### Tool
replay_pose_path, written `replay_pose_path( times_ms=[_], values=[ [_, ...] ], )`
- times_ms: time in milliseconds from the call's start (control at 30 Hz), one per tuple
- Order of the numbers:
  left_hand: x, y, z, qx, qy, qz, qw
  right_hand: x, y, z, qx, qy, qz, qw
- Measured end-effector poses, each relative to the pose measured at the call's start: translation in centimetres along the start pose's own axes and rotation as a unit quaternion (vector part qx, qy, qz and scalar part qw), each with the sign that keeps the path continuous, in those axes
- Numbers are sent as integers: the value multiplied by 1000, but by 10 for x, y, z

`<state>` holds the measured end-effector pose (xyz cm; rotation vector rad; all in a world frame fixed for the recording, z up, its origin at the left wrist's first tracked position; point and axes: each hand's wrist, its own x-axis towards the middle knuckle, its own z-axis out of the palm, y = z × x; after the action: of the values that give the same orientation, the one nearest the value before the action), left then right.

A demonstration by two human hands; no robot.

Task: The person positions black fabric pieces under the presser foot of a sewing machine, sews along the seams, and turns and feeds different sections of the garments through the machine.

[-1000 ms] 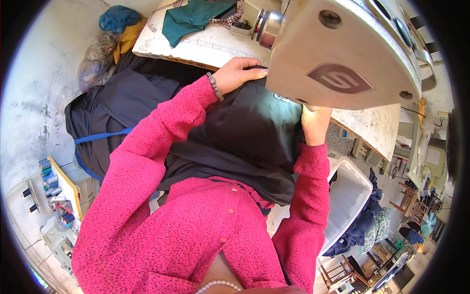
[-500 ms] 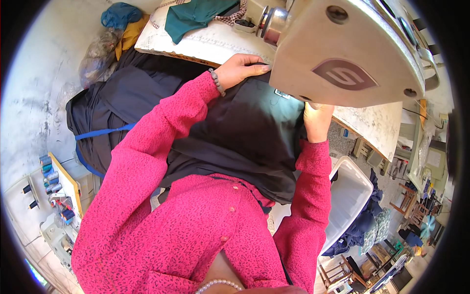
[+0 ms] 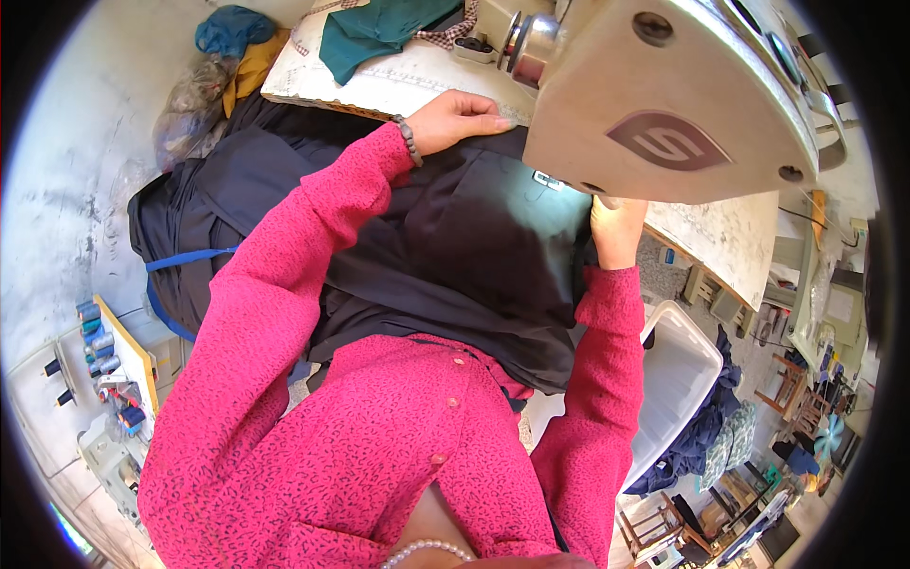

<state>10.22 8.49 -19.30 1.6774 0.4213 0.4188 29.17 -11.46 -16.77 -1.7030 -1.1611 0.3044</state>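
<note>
A large piece of black cloth [image 3: 455, 256] lies under the head of a beige sewing machine [image 3: 607, 104] and hangs over my lap. My left hand [image 3: 453, 123], with a beaded bracelet at the wrist, pinches the cloth's far edge between thumb and fingers, left of the machine head. Under the machine's right side, my right hand [image 3: 618, 235] is at the cloth's right edge. Its fingers are mostly hidden by the machine head. Light falls on the cloth around the metal presser area [image 3: 547, 180]; the needle point cannot be made out.
Green cloth [image 3: 379, 38] and checked strips lie on the white worktable [image 3: 313, 81]. Plastic bags [image 3: 194, 114] sit at the far left. Thread spools [image 3: 100, 341] stand at lower left. A white plastic bin [image 3: 673, 379] and dark blue cloth [image 3: 678, 450] are at right.
My left hand has shifted slightly left and away from me along the cloth's edge. The cloth under the machine has moved a little; my right hand stays nearly in place.
</note>
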Motion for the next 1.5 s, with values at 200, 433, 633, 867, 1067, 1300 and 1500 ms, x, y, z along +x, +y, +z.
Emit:
replay_pose_path(
  times_ms=[200,433,633,867,1067,1300,1500],
  values=[
    [-20,-22,-12,89,40,-39,994,2,2,0,25,-2,-17,1000],
    [-51,-33,-17,184,-14,-55,981,3,6,1,37,-7,-6,999],
    [-49,9,-51,40,18,-68,997,4,15,0,68,-10,-22,997],
    [-19,38,0,68,-80,-31,994,20,24,-54,-113,-48,32,992],
    [-17,35,22,-60,-74,-48,994,18,22,-33,-207,-116,-111,965],
    [-23,14,15,-176,-63,-107,976,2,17,-9,70,-96,101,988],
    [-21,16,14,-207,-42,-101,972,5,26,-7,71,-64,78,992]
  ],
)
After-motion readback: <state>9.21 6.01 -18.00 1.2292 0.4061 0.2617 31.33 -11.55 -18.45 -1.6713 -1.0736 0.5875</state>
